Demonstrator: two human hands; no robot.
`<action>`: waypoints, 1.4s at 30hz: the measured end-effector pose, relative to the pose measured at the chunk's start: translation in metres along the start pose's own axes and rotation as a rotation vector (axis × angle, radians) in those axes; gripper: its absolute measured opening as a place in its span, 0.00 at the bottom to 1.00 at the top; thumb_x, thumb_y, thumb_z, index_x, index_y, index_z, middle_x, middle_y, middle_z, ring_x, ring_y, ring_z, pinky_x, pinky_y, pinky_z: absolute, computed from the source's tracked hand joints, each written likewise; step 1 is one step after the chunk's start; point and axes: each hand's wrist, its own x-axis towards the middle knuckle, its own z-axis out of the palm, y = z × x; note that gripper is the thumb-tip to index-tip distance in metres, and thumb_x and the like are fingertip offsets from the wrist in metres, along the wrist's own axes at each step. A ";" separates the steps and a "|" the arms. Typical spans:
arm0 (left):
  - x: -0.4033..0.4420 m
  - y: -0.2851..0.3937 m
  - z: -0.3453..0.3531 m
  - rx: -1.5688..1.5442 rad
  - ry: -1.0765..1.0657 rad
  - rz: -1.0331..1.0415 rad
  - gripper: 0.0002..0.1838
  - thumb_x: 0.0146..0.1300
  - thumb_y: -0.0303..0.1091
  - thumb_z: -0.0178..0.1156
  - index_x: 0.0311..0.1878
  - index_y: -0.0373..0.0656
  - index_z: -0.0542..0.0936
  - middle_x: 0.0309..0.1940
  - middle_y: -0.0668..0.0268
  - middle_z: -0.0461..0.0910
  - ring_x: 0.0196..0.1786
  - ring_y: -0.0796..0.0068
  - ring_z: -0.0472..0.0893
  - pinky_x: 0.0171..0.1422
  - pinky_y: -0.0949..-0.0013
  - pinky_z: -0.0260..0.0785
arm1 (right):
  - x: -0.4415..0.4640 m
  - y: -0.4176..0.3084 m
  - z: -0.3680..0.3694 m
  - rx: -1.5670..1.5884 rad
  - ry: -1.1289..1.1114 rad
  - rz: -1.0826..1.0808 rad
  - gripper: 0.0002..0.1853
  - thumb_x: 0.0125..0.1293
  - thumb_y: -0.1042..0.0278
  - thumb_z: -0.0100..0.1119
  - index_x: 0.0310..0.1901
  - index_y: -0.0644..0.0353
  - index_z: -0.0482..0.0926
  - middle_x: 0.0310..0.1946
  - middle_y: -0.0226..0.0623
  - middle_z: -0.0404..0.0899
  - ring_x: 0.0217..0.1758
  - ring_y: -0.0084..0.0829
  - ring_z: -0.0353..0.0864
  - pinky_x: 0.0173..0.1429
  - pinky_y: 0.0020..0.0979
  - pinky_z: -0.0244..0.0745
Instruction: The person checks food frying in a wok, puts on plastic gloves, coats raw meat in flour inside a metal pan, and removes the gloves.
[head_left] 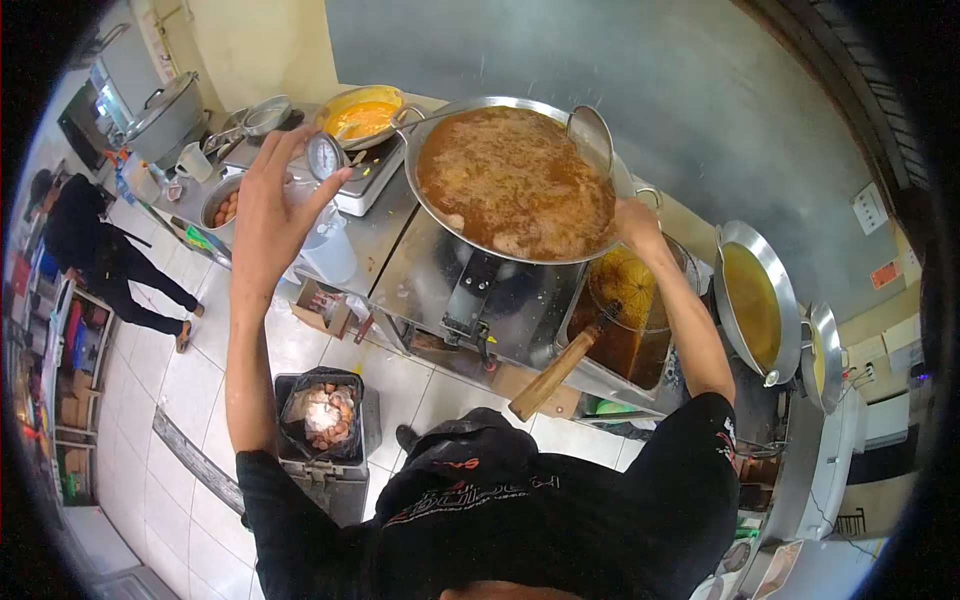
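Dial thermometer (325,155) sitting near left side of wok (627,185), left hand (268,200) pinching it, dial probably being kept clear of bubbling liquid (510,180); right hand (637,224) resting by right rim, perhaps steadying wok; cannot tell whether gripping.

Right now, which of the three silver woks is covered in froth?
The big wok nearest the right hand: brown froth fills it, whereas the middle wok and rightmost wok show smooth yellowish surfaces.

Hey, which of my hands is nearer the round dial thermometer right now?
Your left. The left hand is right at the thermometer, its thumb and fingers around the dial; the right hand is well away, at the wok's right edge.
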 end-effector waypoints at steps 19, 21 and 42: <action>0.009 -0.008 -0.002 -0.011 0.001 -0.036 0.23 0.52 0.38 0.66 0.49 0.37 0.74 0.40 0.56 0.75 0.46 0.58 0.75 0.51 0.63 0.66 | 0.014 0.058 -0.007 0.083 -0.075 -0.067 0.06 0.58 0.77 0.51 0.34 0.70 0.76 0.31 0.52 0.78 0.33 0.47 0.81 0.37 0.44 0.74; 0.009 -0.010 0.001 -0.061 0.013 -0.032 0.23 0.51 0.38 0.66 0.49 0.37 0.74 0.40 0.56 0.75 0.46 0.58 0.75 0.51 0.63 0.66 | 0.015 0.051 0.010 0.392 -0.376 0.048 0.07 0.61 0.75 0.50 0.36 0.70 0.74 0.22 0.45 0.76 0.21 0.35 0.77 0.28 0.39 0.72; -0.001 -0.027 0.010 -0.137 -0.018 -0.020 0.24 0.52 0.39 0.66 0.50 0.39 0.73 0.45 0.55 0.74 0.49 0.51 0.74 0.52 0.60 0.66 | 0.029 -0.084 0.037 1.203 -0.494 0.142 0.11 0.70 0.66 0.46 0.31 0.63 0.72 0.16 0.26 0.66 0.13 0.15 0.57 0.16 0.20 0.48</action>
